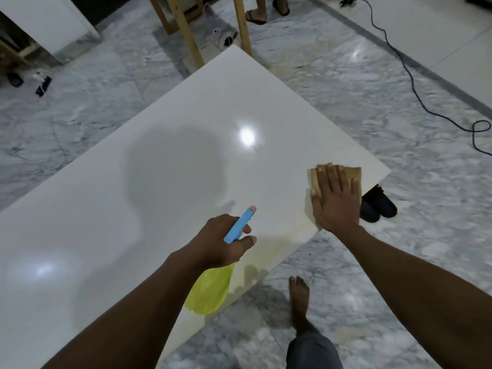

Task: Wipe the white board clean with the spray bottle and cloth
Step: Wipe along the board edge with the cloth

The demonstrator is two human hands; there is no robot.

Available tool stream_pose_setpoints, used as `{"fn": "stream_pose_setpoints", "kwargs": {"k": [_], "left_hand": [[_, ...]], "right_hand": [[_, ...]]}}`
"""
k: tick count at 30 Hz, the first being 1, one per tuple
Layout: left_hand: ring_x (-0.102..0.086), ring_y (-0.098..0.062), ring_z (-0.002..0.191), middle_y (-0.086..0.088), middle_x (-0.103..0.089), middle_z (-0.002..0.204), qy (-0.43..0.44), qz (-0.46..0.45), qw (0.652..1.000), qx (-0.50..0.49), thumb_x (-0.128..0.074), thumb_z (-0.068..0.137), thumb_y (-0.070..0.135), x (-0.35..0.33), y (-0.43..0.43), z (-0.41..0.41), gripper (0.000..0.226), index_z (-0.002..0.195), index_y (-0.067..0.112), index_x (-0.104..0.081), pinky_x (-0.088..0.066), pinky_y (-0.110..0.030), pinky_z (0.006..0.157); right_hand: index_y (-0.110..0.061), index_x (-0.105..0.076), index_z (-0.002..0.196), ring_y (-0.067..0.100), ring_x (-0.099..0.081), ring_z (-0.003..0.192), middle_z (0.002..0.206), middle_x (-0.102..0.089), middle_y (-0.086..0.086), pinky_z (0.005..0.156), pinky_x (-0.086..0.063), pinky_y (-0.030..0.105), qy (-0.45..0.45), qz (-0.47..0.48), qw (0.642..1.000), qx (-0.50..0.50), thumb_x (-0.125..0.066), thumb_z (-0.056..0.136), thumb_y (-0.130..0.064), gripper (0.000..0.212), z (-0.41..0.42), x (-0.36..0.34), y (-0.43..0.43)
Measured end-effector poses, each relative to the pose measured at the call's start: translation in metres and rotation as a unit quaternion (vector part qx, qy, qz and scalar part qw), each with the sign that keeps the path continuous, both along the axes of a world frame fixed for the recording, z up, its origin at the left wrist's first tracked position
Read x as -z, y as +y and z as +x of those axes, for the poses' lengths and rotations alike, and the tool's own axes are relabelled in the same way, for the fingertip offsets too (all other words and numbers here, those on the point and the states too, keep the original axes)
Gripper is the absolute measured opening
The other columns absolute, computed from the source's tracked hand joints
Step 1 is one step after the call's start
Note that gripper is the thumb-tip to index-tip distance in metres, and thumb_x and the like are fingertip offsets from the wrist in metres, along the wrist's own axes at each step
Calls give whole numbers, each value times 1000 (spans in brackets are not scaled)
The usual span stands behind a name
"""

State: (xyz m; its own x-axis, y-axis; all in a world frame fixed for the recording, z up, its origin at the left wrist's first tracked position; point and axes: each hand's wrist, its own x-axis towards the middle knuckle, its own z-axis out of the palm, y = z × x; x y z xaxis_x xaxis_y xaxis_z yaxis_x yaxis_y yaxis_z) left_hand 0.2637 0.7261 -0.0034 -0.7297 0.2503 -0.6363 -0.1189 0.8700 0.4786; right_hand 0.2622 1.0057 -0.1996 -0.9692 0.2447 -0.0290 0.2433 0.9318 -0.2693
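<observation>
Flat and spread, my right hand [335,201] presses down on the tan cloth [355,173], fingers straight and a little apart, palm covering most of it. The cloth lies on the white board [186,155] close to its right corner, with its far edge and right side showing past my fingertips.

My left hand [221,241] grips the spray bottle [210,291] around the neck, fingers curled and the forefinger under the blue spray head. The pink-tipped nozzle points up and away across the board. The yellow-green body hangs below my wrist, above the board's near edge. Both hands are near each other but apart. Between them the board has a faint yellowish tinge along its edge.

The board is glossy and shows two bright light reflections and a round grey shadow near its middle. It sits over a grey marble floor [372,102]. My bare foot [299,296] stands on the floor just beside the near edge. A pair of black slippers [378,206] lies just past the right corner. A dark cable [415,86] snakes over the floor on the right, and pale wooden legs [186,30] stand beyond the far corner.
</observation>
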Motion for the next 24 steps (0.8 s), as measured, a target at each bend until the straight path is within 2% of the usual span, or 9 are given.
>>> {"fn": "stream_pose_setpoints", "kwargs": {"k": [4, 11, 18, 24], "left_hand": [[-78, -20, 72, 6, -64, 95, 5, 2, 1000, -2, -71, 95, 37, 1, -31, 22, 28, 116, 18, -68, -57, -26, 76], [-78, -18, 70, 0, -68, 100, 26, 31, 999, -35, -71, 94, 37, -2, -121, 82, 22, 109, 22, -67, -57, -22, 71], [-78, -22, 75, -6, -70, 102, 61, 23, 996, -58, -73, 94, 37, -5, -254, 183, 28, 114, 17, -69, -60, -33, 81], [-77, -18, 67, -10, -74, 96, 58, 9, 993, -101, -73, 93, 37, -9, -367, 261, 13, 92, 29, -63, -61, -32, 79]], "right_hand": [[-22, -20, 157, 24, -12, 153, 165, -19, 3, 121, -12, 55, 5, 4, 1000, -14, -25, 100, -48, 63, 19, 1, -43], [-24, -13, 158, 23, -6, 154, 167, -12, 1, 121, -10, 56, -1, -3, 999, -48, -19, 99, -50, 65, 62, 1, -139], [-20, -21, 157, 29, -16, 152, 164, -22, 5, 118, -16, 58, 23, 6, 996, -84, -25, 98, -47, 64, 130, 8, -279], [-18, -26, 155, 32, -20, 150, 162, -28, 8, 117, -18, 59, 34, 2, 996, -83, -27, 97, -45, 65, 176, 4, -376]]}}
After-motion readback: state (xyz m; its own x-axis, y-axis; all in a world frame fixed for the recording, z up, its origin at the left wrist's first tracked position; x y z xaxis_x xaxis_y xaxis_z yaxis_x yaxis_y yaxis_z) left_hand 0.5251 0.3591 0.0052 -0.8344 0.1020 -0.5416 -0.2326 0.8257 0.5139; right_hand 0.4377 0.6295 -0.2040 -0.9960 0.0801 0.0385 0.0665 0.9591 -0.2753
